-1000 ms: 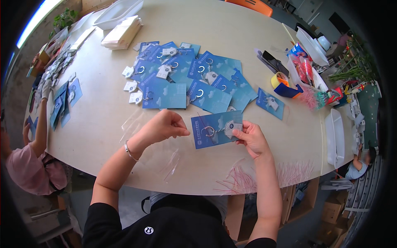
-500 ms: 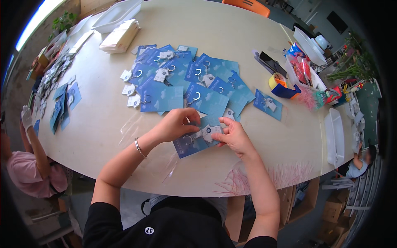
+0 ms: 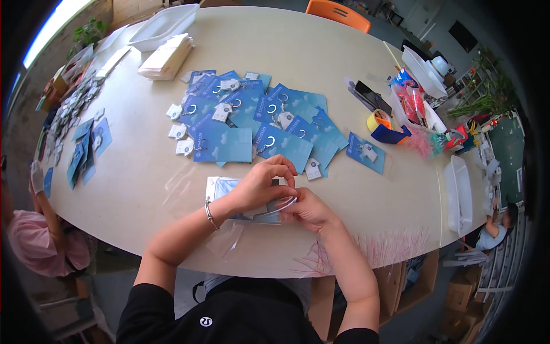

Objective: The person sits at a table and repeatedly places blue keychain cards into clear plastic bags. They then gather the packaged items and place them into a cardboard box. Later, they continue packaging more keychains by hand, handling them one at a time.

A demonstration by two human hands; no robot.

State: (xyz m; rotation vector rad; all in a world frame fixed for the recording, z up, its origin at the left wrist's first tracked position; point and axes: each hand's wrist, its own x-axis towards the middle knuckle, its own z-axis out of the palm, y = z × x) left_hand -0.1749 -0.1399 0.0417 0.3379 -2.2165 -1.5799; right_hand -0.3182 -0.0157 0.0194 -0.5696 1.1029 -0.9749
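Near the table's front edge, a card in a clear plastic bag (image 3: 220,188) lies mostly beneath my left hand (image 3: 264,182). Its visible face is pale, with bluish parts, and the keyring is out of sight. My left thumb and fingers are closed at the right end of the bag. Right beside them, my right hand (image 3: 312,210) pinches the same end, where the shiny plastic edge curves up. Beyond my hands is a heap of blue cards (image 3: 229,143) with metal keyrings and small white shirt-shaped tags. A single bagged card (image 3: 366,153) lies to its right.
Thin pink-and-clear strips (image 3: 372,246) lie by the front edge at right. A tape dispenser (image 3: 387,127), a phone (image 3: 372,96) and white trays (image 3: 458,192) stand on the right. Stacked pale packets (image 3: 166,60) sit far left. Another person (image 3: 48,241) works at left.
The card with its keyring, held up between both hands, has been turned to its pale side and lowered. Both hands have come together at the bag's right end.
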